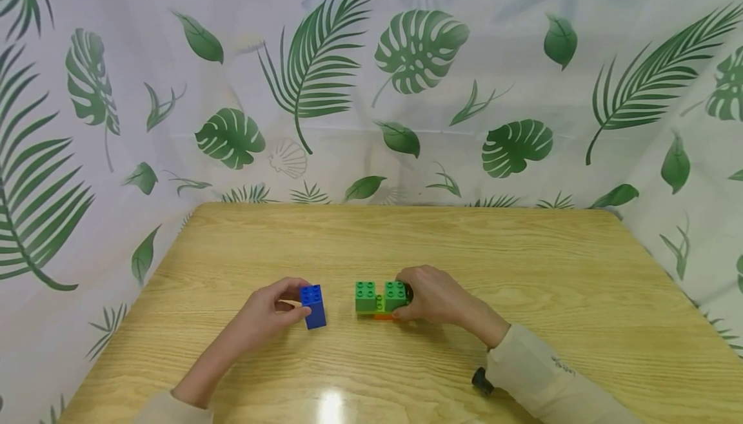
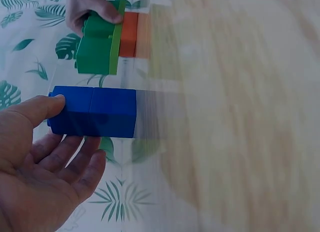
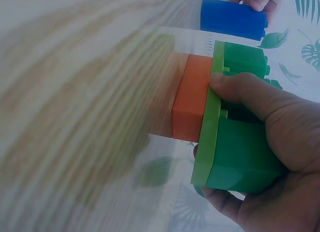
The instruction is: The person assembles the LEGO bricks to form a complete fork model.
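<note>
Near the middle of the table, my left hand (image 1: 268, 313) pinches a stack of two blue toy building blocks (image 1: 315, 315) between thumb and fingers. The stack stands upright with its studs on top; a seam between the two blocks shows in the left wrist view. To its right, my right hand (image 1: 435, 298) grips a built piece by its right end. That piece has a light green plate (image 3: 206, 152) with two green blocks (image 1: 365, 296) on top, a gap between them. An orange block (image 3: 191, 97) sits under the plate. My right fingers partly hide the piece's right end.
The wooden table (image 1: 406, 237) has a light grain and rounded far corners. A white curtain (image 1: 348, 172) with green leaf prints hangs behind it and at both sides. Close to the right sleeve (image 1: 545, 366) is a small black object (image 1: 482, 381).
</note>
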### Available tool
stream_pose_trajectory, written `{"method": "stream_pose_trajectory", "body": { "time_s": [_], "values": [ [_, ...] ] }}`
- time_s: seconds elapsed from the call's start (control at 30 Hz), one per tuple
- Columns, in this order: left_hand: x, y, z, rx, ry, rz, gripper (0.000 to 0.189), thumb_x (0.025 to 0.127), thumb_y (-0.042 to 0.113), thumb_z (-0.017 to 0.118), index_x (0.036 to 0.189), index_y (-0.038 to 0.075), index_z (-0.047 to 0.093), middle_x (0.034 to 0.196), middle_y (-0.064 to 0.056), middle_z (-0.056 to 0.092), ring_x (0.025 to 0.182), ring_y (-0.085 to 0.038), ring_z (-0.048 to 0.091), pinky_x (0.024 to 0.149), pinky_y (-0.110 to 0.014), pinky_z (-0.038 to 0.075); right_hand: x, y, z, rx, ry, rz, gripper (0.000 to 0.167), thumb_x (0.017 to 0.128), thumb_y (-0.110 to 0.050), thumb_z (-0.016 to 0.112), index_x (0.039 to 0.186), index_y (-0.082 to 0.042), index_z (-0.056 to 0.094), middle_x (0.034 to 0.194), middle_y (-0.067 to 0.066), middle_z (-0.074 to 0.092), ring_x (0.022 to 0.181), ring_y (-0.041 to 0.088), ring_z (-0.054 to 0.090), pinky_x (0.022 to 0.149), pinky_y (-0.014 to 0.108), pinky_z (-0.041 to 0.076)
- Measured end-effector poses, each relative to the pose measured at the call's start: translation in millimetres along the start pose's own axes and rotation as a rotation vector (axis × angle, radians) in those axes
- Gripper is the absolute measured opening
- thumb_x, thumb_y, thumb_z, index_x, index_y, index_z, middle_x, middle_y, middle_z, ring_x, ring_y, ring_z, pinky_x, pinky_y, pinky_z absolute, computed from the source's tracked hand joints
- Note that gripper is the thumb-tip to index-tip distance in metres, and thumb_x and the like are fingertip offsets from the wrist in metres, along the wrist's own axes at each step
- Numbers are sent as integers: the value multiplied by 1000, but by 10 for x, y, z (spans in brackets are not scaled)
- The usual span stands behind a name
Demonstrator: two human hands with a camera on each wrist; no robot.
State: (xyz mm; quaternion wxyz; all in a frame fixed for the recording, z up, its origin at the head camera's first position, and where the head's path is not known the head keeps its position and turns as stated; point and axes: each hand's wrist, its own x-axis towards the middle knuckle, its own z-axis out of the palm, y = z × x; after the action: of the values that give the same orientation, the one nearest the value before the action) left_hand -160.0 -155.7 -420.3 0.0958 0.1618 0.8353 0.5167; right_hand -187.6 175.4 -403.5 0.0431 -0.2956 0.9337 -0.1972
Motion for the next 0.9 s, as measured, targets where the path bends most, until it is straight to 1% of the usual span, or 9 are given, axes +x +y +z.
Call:
{"method": "stream_pose_trajectory", "body": {
  "time_s": [0.23, 0.37, 0.57, 0.8, 0.9],
  "values": [
    [-13, 73, 129, 3, -42, 10, 37, 97, 14, 74, 131, 2, 64, 119, -10, 69, 111, -29, 65, 91, -37, 57, -3, 6, 5, 3, 3, -3, 32, 80, -25, 90, 96, -6, 72, 84, -5, 64, 69, 7, 51, 61, 25, 44],
    [-22, 118, 206, 1, -72, -2, 36, 97, 16, 75, 130, 5, 65, 119, -8, 69, 111, -27, 65, 92, -36, 56, -2, 6, 7, 6, 3, -3, 30, 80, -25, 90, 95, -7, 71, 83, -6, 63, 68, 7, 50, 60, 25, 44],
    [-60, 191, 325, 0, -126, 47, 37, 98, 18, 74, 131, 3, 65, 122, -9, 69, 112, -28, 65, 95, -38, 55, 2, 2, 9, 2, 2, 3, 30, 80, -25, 91, 94, -7, 71, 82, -7, 62, 67, 6, 49, 59, 24, 43],
    [-55, 269, 476, -24, -175, 56, 37, 97, 17, 75, 130, 4, 66, 122, -6, 70, 110, -25, 65, 93, -34, 55, 1, -2, 6, 4, 1, 10, 30, 79, -25, 91, 92, -9, 70, 80, -8, 60, 66, 7, 48, 58, 24, 41],
    [-54, 310, 525, -33, -185, 58, 37, 96, 16, 76, 129, 3, 67, 121, -7, 70, 110, -26, 66, 93, -35, 55, 0, -6, 3, 5, -1, 11, 30, 79, -26, 91, 92, -9, 69, 79, -8, 59, 66, 7, 48, 58, 24, 41]
  ]
}}
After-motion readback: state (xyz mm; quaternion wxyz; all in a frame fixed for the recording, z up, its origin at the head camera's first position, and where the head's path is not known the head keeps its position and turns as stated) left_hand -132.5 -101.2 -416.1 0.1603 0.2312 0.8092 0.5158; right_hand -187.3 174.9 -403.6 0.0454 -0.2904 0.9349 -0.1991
